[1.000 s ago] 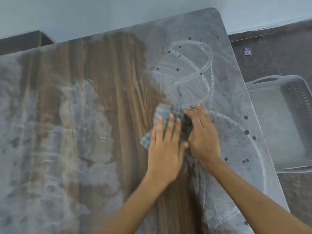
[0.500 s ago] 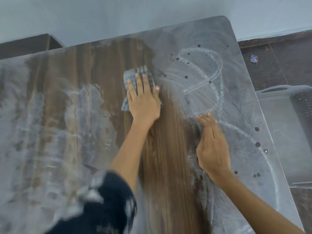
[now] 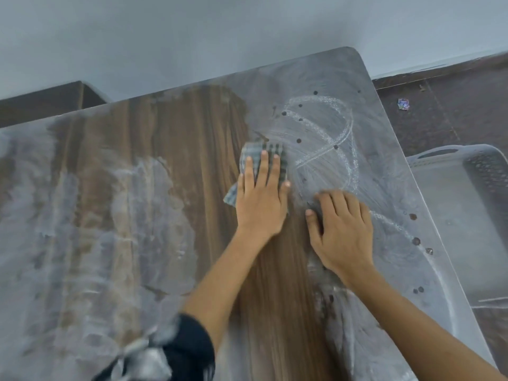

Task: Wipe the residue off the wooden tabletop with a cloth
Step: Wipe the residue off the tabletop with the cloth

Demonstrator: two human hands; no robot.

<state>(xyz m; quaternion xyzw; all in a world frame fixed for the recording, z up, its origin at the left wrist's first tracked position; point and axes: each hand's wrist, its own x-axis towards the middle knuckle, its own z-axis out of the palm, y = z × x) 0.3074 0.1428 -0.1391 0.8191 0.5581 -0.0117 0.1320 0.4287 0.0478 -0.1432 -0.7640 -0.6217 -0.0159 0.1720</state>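
Observation:
The wooden tabletop [image 3: 178, 133] fills most of the view, with brown grain showing in a central strip. White powdery residue [image 3: 324, 127] with curved streaks covers its right part, and more residue [image 3: 82, 229] lies over the left. A grey checked cloth [image 3: 254, 156] lies at the border between clean wood and the right residue. My left hand [image 3: 261, 199] presses flat on the cloth, fingers spread, hiding most of it. My right hand [image 3: 343, 232] rests palm down on the table just right of it, fingers apart, holding nothing.
A white perforated plastic basket [image 3: 467, 193] stands on the dark floor beside the table's right edge. A small scrap of wrapper [image 3: 403, 103] lies on the floor farther back. A pale wall runs behind the table's far edge. Dark spots dot the right residue.
My left hand pushed the cloth away from me up the table, then drew it back a little to the right. My right hand let go of the cloth and stayed flat on the table.

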